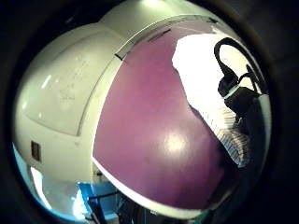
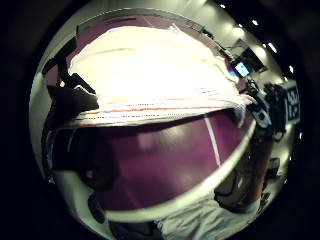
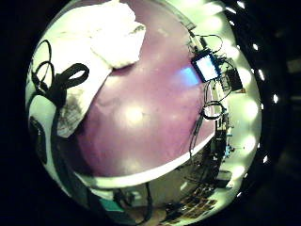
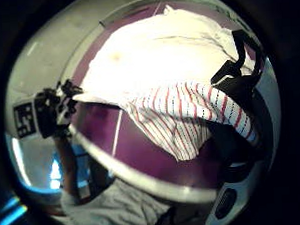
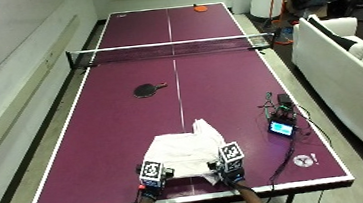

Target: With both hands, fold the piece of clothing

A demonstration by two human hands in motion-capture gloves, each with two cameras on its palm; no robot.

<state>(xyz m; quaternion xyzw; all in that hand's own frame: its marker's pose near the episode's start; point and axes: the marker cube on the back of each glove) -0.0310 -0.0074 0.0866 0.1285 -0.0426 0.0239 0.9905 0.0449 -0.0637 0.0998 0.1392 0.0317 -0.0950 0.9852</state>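
Note:
A white garment with thin red stripes (image 5: 183, 152) lies bunched near the front edge of the purple table tennis table (image 5: 123, 122). My left hand (image 5: 150, 181) pinches its near left corner and my right hand (image 5: 232, 171) pinches its near right corner. In the left thumb side palm view the striped hem (image 2: 150, 112) hangs lifted above the table, with the right hand (image 2: 272, 107) at its far end. The right thumb side palm view shows the striped edge (image 4: 190, 115) drooping from my fingers, with the left hand (image 4: 47, 114) at the other corner.
A black paddle (image 5: 145, 90) lies mid-table and an orange paddle (image 5: 200, 8) lies at the far end beyond the net (image 5: 171, 49). A small device with a lit screen (image 5: 282, 128) and cables sits at the right edge. A white sofa (image 5: 345, 60) stands to the right.

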